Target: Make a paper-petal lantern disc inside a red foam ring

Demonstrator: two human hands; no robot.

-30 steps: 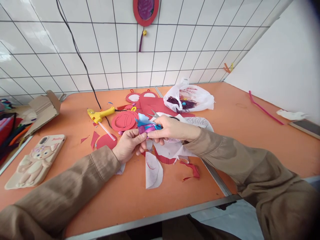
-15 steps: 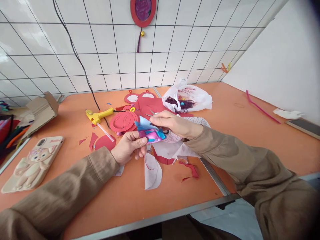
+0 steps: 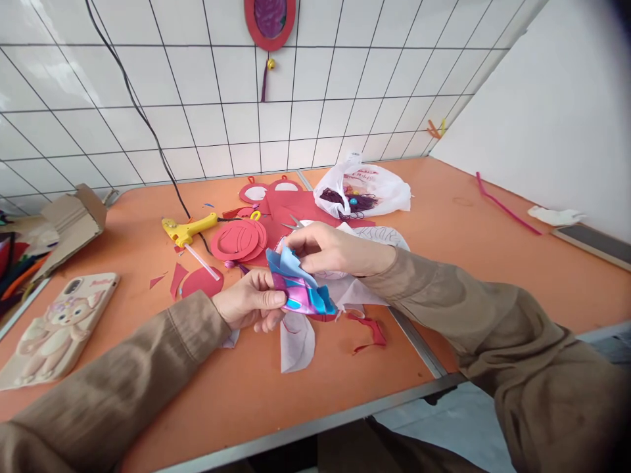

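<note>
White tiles with dark joints cover the wall behind an orange table, and a red oval ornament hangs on it towards twelve o'clock. Taking the worker's forward gaze as twelve, I see a folded, shiny pink-and-blue piece held up at the centre, above the tabletop. The left hand is closed in a pinch on its near-left end, thumb on top. The right hand is half curled, fingertips against the blue upper flap; whether they grip it, I can't tell. Pointed blades show just beyond that hand.

Around the held piece, a yellow glue gun lies at ten o'clock, with red cut rings near it. A white plastic bag sits at one, a torn red scrap at four, a whitish cut-out at six, and a phone case between eight and nine.
</note>
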